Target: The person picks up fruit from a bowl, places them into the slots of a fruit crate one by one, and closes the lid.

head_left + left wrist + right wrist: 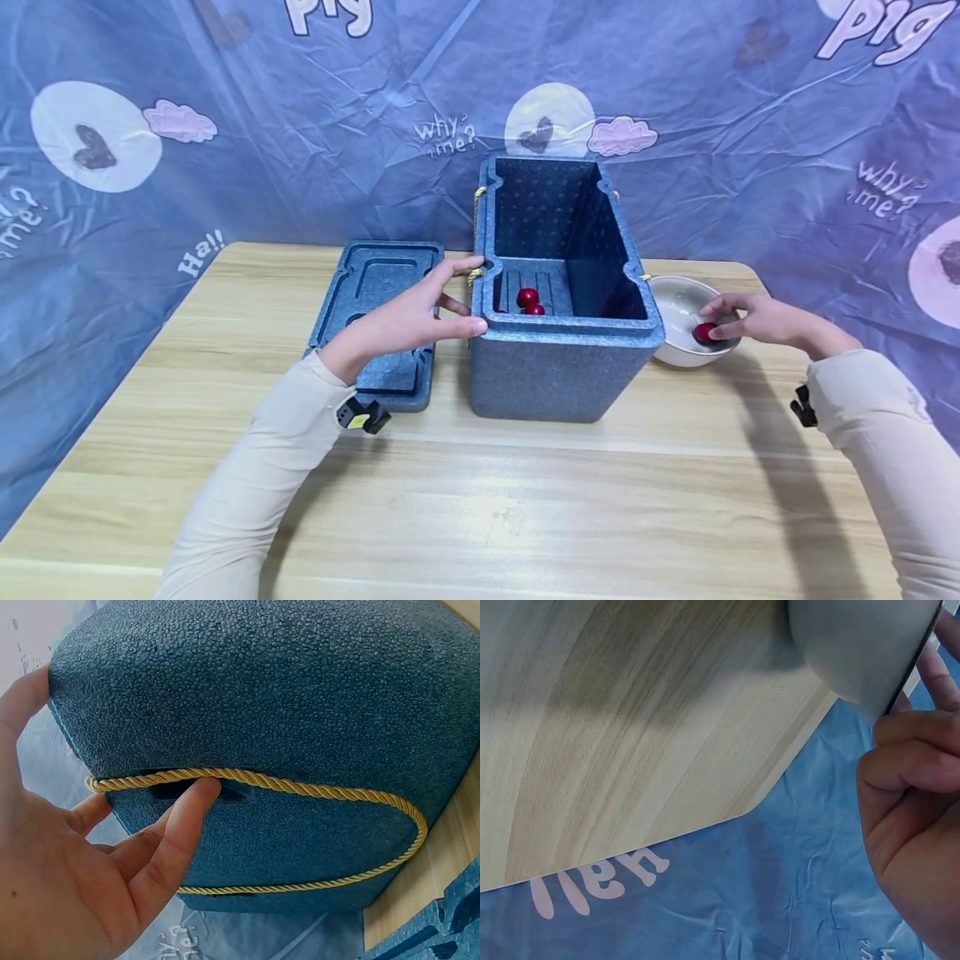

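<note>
In the head view my right hand (750,317) pinches a glossy red round fruit (704,333) over the inside of a white bowl (675,354). The right wrist view shows this hand (915,780) with curled fingers behind the bowl's rim (847,652); the fruit is hidden there. My left hand (408,317) is spread against the left side of an open blue-grey foam box (555,375), fingertips and thumb at its rim. From the left wrist, a finger of that hand (97,862) touches the gold rope (315,787) on the box wall. Red fruits (528,297) lie inside the box.
The box's lid (390,375) lies flat on the wooden table (480,517), left of the box and beneath my left forearm. A blue printed cloth (315,150) hangs behind the table. The bowl stands close to the box's right side.
</note>
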Motion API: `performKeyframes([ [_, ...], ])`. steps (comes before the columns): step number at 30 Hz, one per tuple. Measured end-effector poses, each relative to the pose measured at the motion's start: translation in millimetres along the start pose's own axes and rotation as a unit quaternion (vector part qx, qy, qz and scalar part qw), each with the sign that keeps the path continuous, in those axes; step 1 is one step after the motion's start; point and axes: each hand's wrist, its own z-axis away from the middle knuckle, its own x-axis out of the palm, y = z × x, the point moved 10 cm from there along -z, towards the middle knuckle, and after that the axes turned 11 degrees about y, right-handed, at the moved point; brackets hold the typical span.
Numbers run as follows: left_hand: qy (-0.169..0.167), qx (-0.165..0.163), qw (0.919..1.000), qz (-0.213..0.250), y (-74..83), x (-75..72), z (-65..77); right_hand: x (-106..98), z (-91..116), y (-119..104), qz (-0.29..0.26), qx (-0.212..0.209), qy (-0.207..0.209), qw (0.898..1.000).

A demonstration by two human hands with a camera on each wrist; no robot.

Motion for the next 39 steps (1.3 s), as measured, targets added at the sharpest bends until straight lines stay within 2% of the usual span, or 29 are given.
performKeyframes([
  [8, -0.001, 0.002, 1.0000, 0.000, -0.5, 0.9, -0.2, 3.4, -3.0, -1.4, 0.020, -0.017, 0.001, 1.000],
  [15, -0.002, 0.004, 1.0000, 0.001, 0.6, 1.2, -0.1, 10.5, -5.8, -5.2, 0.062, -0.041, -0.007, 0.997],
  [28, 0.001, 0.002, 1.0000, 0.001, 1.5, 0.5, -0.6, 15.3, -7.8, -7.3, 0.113, -0.055, -0.008, 0.992],
  [39, 0.002, 0.002, 1.0000, -0.004, 2.7, 0.0, 0.0, 10.2, -4.6, -7.7, 0.093, -0.049, 0.013, 0.994],
])
